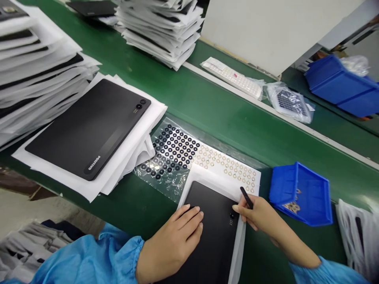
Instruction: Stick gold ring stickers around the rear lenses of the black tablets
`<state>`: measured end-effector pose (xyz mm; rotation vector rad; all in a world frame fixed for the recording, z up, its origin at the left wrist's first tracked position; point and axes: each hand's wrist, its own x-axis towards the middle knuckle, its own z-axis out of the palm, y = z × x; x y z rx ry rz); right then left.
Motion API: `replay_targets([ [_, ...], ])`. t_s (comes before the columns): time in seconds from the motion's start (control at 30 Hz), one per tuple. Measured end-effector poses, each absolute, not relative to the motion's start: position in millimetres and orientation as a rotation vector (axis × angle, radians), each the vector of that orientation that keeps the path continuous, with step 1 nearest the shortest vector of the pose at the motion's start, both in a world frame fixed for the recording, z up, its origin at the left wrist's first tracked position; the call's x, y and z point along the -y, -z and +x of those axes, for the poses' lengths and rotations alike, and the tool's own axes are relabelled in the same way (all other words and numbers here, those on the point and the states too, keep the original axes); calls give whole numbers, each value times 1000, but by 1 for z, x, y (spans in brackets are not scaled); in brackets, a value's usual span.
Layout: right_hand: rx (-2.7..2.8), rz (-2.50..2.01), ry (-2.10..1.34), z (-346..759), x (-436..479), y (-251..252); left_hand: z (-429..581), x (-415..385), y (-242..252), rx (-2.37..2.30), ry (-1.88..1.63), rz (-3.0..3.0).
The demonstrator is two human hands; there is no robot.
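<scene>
A dark tablet back cover [211,228] lies on a white sheet [204,173] in front of me. My left hand [174,240] rests flat on its left side, fingers stretched out. At the cover's upper right corner, my right hand [254,213] grips a slim black tool [246,198] whose lower end is hidden by the fingers. The thumb and fingertips are beside the round camera lens [232,215]. Just beyond the cover lies a sticker sheet [220,156] with black rings [177,146] and pale rings [239,169], partly under clear plastic.
Another dark tablet cover [91,126] lies on white sheets at left, beside a tall stack of wrapped covers [38,75]. A second stack [162,31] stands behind. A blue bin [314,197] holds small ring scraps. Bagged sheets [290,102] lie beyond the pale rail [296,140].
</scene>
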<state>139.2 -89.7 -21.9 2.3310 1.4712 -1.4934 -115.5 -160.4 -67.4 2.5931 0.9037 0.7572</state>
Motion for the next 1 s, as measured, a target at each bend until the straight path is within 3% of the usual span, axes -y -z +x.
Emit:
replay_targets([
  [0.37,-1904,2375,1546,150,108,22,-114,159,55,-937,-710,2732],
  [0.57,-2146,2512,1489,158,124,38,-75,113,18,-851,-121,2741],
  [0.77,-2314,2465,1530,166,123,47,-7,55,14,-507,77,2732],
  [1.0,-2395,2377,1610,170,119,47,18,40,8,-370,255,2750],
])
